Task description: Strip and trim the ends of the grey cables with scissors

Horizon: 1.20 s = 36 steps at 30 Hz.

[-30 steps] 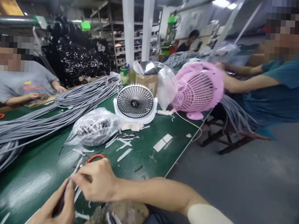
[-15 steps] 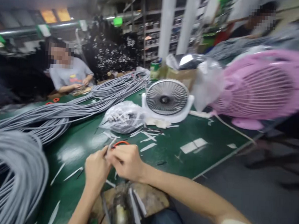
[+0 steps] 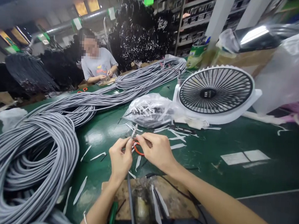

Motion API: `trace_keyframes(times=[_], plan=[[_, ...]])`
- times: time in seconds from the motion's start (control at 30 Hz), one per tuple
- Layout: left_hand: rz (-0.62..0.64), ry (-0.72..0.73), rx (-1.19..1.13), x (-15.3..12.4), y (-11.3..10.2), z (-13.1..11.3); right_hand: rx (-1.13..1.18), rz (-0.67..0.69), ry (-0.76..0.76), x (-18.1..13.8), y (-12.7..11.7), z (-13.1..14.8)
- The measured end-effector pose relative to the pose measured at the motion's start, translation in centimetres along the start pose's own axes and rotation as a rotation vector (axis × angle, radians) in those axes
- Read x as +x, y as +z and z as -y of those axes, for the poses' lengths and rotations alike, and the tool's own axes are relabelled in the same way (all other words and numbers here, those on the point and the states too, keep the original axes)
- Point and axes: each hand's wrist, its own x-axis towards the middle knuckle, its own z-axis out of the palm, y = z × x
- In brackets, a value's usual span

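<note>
Over the green table (image 3: 211,168), my left hand (image 3: 120,159) and my right hand (image 3: 157,151) meet, both pinched on the end of a thin grey cable (image 3: 134,133) that sticks up between the fingertips. The cable's length runs down from my left hand toward me. An orange-handled tool (image 3: 138,150) lies on the table just under my fingers. A clear bag of small white and black parts (image 3: 151,109) lies a short way beyond my hands.
Big coils of grey cable (image 3: 37,153) fill the left of the table. A white desk fan (image 3: 215,93) stands behind the bag. A worn wooden block (image 3: 145,197) sits at the near edge. White strips litter the surface. A person in a grey shirt (image 3: 98,64) works across the table.
The view has swung left and moved closer to the table. My hands stay together on the cable end, now nearer the bag and fan. The pink fan has left the view.
</note>
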Motion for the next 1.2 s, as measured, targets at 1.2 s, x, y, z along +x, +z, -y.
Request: trace_keyframes(times=[1.2], plan=[[-0.014,0.007,0.152,0.3,0.1,1.1,0.169,-0.109,-0.443,-2.0,1.3,1.4]])
